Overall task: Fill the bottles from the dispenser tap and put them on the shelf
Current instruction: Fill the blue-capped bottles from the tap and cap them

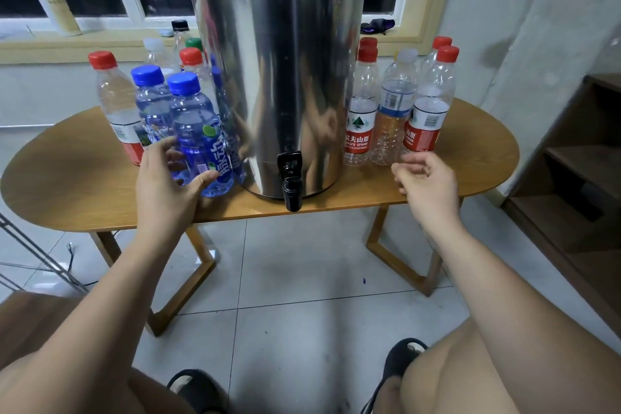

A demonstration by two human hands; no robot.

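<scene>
Forearms outstretched toward dispenser (279, 77) — left hand (164, 185) curled round blue bottle (198, 131) just left of it, thumb across the front; right hand (428, 181) to its right, fingers loosely curled, holding nothing.

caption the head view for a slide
Left hand grips a blue bottle beside the steel dispenser; right hand holds nothing.

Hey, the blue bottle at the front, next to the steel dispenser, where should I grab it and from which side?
Grip the front blue bottle round its lower body, coming from the front left: the dispenser stands close on its right and a second blue bottle crowds it behind. It stands upright, so a sideways wrap fits; your left hand curls round it there.
</scene>
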